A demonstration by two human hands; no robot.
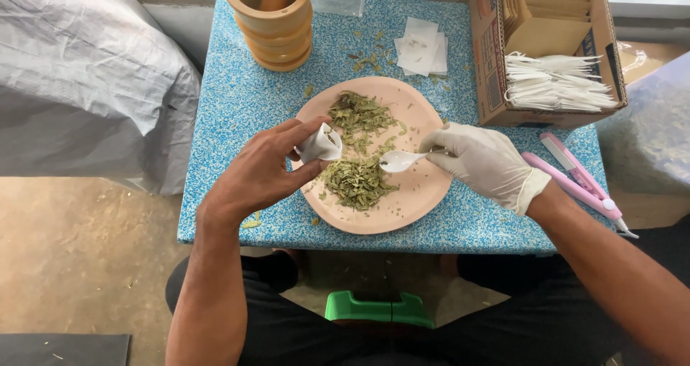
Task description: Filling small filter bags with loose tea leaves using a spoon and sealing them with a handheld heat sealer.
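Dried green leaves [356, 179] are heaped on a round pink plate [417, 193] on the blue speckled table [237, 100]. A small white paper sachet [320, 144] is pinched open-mouthed in the bare left hand [262, 172] over the plate's left edge. A white plastic spoon [399, 160] is gripped by the gloved right hand [485, 163], its bowl just beside the leaves.

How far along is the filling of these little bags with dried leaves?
Early, it seems. Done: dried leaves lie heaped on the pink plate. In hand: the left hand holds one small white bag open; the gloved right hand holds a white spoon. Left: many empty bags wait in the cardboard box.
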